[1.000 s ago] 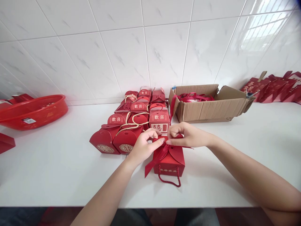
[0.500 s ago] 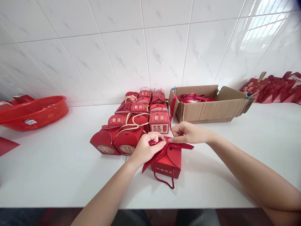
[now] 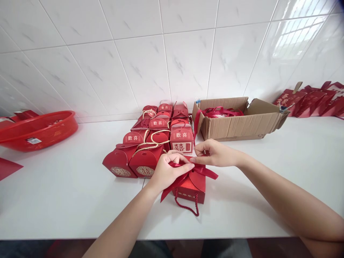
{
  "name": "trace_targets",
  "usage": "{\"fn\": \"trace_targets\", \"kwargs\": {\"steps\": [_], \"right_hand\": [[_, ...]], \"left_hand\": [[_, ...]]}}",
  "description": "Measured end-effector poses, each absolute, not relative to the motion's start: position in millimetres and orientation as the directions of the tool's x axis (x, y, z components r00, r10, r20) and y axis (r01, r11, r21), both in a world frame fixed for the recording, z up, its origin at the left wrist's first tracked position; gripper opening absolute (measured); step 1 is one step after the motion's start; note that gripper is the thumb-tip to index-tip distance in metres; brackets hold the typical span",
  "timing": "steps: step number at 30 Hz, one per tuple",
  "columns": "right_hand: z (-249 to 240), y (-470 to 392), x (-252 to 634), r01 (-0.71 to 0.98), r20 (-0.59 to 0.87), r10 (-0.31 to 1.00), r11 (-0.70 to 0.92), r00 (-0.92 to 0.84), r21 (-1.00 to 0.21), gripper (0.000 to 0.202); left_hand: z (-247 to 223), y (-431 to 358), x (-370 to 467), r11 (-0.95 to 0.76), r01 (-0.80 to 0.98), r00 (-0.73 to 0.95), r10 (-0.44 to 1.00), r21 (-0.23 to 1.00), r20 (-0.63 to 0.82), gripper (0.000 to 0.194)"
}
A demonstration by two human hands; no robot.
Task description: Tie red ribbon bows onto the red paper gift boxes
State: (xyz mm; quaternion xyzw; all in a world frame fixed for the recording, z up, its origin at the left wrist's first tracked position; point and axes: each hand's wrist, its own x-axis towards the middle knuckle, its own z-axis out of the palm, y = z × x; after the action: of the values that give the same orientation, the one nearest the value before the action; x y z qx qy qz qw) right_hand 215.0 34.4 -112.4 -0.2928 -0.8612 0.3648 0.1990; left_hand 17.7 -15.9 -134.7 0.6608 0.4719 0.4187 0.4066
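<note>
A small red gift box [image 3: 189, 188] sits on the white table in front of me, its dark red twisted-cord handle [image 3: 197, 208] hanging down the front. Across its top lies a red satin ribbon [image 3: 209, 172], one tail pointing right and the other down to the left. My left hand [image 3: 168, 170] is closed on the ribbon at the lid's left side, thumb pressing near the centre. From the right, my right hand [image 3: 215, 153] pinches the ribbon by the middle with thumb and curled fingers. Fingers partly hide the knot area.
Behind and to the left stand several filled-out red boxes [image 3: 142, 161] in rows, some with gold cords. A cardboard carton [image 3: 236, 127] holding red ribbons is at the back right. Flat red packets [image 3: 292, 102] lean on the wall; a red plastic basin [image 3: 53, 134] is left.
My left thumb has slid slightly right over the ribbon's middle. The ribbon's right tail has dropped a little, and the box has shifted slightly left in view.
</note>
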Motion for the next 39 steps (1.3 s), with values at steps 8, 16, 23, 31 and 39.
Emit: {"fn": "trace_targets", "kwargs": {"steps": [8,16,23,31,39], "right_hand": [[-107.8,31.5,215.0,0.383,0.164,0.672,0.586,-0.722,-0.714,0.044],[-90.6,16.3,224.0,0.523,0.016,0.655,0.617,-0.755,-0.588,0.029],[-87.5,6.0,230.5,0.520,-0.045,0.634,0.589,-0.772,-0.619,0.040],[-85.5,-12.1,225.5,0.687,-0.071,0.740,0.580,-0.669,-0.437,0.043],[-102.7,-28.4,202.9,0.809,0.120,0.812,0.582,-0.571,-0.081,0.044]], "left_hand": [[-134.7,-15.7,16.2,-0.221,0.262,0.251,0.956,0.940,0.154,0.058],[-135.2,-15.1,15.7,-0.230,0.309,0.206,0.963,0.923,0.172,0.055],[-133.8,-16.3,15.8,-0.240,0.319,0.198,0.963,0.917,0.183,0.056],[-131.2,-16.3,14.8,-0.211,0.322,0.162,0.973,0.923,0.166,0.051],[-130.9,-14.9,14.4,-0.192,0.355,0.072,0.981,0.915,0.178,0.051]]}}
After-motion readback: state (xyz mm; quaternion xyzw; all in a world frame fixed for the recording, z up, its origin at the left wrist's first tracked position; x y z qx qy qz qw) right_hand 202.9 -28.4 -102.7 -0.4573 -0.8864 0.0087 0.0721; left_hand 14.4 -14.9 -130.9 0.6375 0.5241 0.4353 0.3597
